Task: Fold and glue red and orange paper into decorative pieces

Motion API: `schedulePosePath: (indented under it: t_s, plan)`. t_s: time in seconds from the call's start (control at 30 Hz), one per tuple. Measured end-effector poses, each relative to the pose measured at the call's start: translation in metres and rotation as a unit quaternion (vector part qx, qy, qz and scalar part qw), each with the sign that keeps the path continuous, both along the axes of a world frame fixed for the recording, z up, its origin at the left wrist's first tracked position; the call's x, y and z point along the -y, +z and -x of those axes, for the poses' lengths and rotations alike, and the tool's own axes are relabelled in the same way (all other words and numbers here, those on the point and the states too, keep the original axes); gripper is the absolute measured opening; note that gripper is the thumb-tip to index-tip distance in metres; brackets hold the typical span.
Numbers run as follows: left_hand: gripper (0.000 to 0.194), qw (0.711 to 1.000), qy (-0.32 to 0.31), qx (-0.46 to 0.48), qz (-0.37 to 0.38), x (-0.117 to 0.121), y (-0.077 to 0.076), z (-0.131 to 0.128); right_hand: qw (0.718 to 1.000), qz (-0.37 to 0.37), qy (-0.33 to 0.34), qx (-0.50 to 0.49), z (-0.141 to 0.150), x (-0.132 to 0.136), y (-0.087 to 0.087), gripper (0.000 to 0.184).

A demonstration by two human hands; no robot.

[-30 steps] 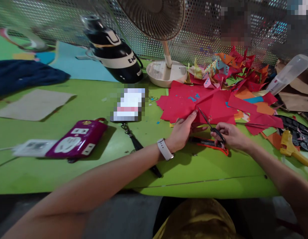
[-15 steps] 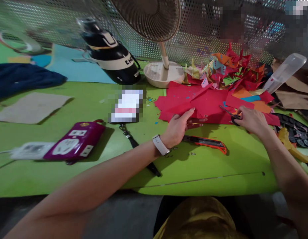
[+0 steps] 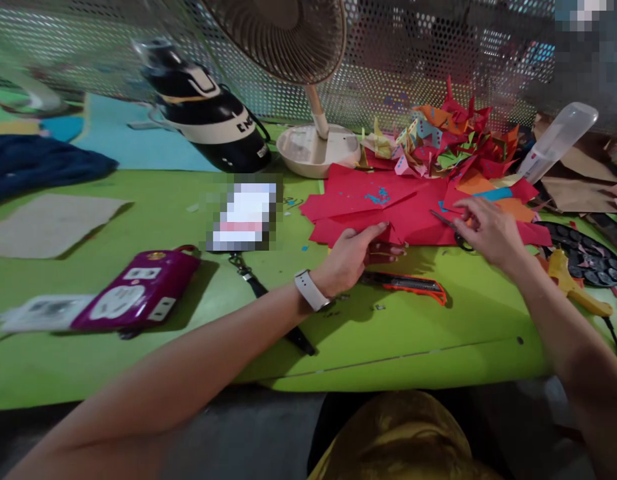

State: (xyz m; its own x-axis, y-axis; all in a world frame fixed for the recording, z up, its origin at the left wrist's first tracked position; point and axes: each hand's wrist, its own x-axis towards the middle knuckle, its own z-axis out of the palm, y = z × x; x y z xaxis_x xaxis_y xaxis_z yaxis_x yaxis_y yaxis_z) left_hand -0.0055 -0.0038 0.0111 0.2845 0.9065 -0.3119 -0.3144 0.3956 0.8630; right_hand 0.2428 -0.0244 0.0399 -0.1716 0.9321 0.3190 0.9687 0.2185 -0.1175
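Note:
My left hand (image 3: 346, 261) is at the near edge of a stack of red paper (image 3: 428, 223), thumb lying on top and fingers curled at the edge below. A small pair of scissors (image 3: 447, 225) lies on the red paper, its blades pointing left. Just above the scissors' dark handles is my right hand (image 3: 491, 227), thumb and forefinger apart, seemingly not gripping them. Small blue paper bits (image 3: 378, 195) are scattered on the red sheets. An orange utility knife (image 3: 408, 283) lies on the green table, close below my left hand.
Behind the red paper is a heap of coloured paper scraps (image 3: 453, 140). A fan (image 3: 318, 148) and black bottle (image 3: 218, 127) stand at the back. A phone (image 3: 246, 217) and purple pouch (image 3: 138, 290) lie left. A yellow glue gun (image 3: 571, 277) and black tray (image 3: 583, 247) are right.
My right hand has lifted off the scissors' handles, and the scissors stay on the paper. More blue bits show on the red paper. My view has shifted slightly right.

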Motion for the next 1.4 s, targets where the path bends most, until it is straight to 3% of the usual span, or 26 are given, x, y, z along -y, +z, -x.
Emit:
schedulePosePath:
  t_s: [0.07,0.17,0.3,0.4,0.57,0.63,0.77,0.87,0.93,1.07,1.2,1.3,1.4]
  plan:
    - [0.015,0.999,-0.026,-0.010,0.021,0.001,0.001,0.000,0.998,-0.015,0.061,0.021,0.019,0.003,-0.011,0.042]
    - [0.018,0.996,-0.081,-0.024,0.037,0.003,0.003,0.000,0.990,-0.023,0.123,0.059,0.036,0.004,-0.026,0.037]
    - [0.020,0.989,-0.129,-0.042,0.050,0.003,0.006,-0.001,0.980,-0.048,0.185,0.052,0.040,0.001,-0.029,0.034]
    - [0.021,0.985,-0.157,-0.049,0.046,0.002,0.010,0.003,0.977,-0.066,0.197,0.041,0.038,0.000,-0.024,0.033]
    - [0.044,0.960,-0.257,-0.107,0.002,0.002,0.024,0.024,0.981,-0.074,0.181,0.011,0.038,-0.001,-0.025,0.034]
    - [0.039,0.963,-0.228,-0.136,-0.054,0.003,0.032,0.035,0.981,-0.065,0.184,0.004,0.038,-0.001,-0.027,0.035]
    - [0.024,0.969,-0.071,-0.144,-0.187,0.000,0.045,0.046,0.984,-0.046,0.171,-0.005,0.040,-0.002,-0.027,0.039]
    - [0.017,0.961,0.016,-0.147,-0.235,-0.007,0.046,0.044,0.986,-0.044,0.163,-0.010,0.043,-0.005,-0.027,0.039]
    - [0.014,0.946,0.030,-0.169,-0.274,-0.012,0.043,0.042,0.984,-0.040,0.175,-0.007,0.045,-0.007,-0.029,0.039]
    - [0.017,0.876,-0.020,-0.269,-0.401,-0.022,0.025,0.039,0.980,-0.016,0.199,0.018,0.045,-0.012,-0.039,0.034]
    - [0.025,0.783,-0.144,-0.376,-0.474,-0.026,0.000,0.036,0.976,0.015,0.218,0.024,0.041,-0.015,-0.051,0.030]
    - [0.030,0.694,-0.197,-0.457,-0.520,-0.025,-0.016,0.033,0.977,0.031,0.210,-0.028,0.039,-0.016,-0.058,0.026]
    - [0.034,0.617,-0.198,-0.516,-0.560,-0.024,-0.024,0.032,0.971,0.057,0.195,-0.125,0.039,-0.020,-0.063,0.020]
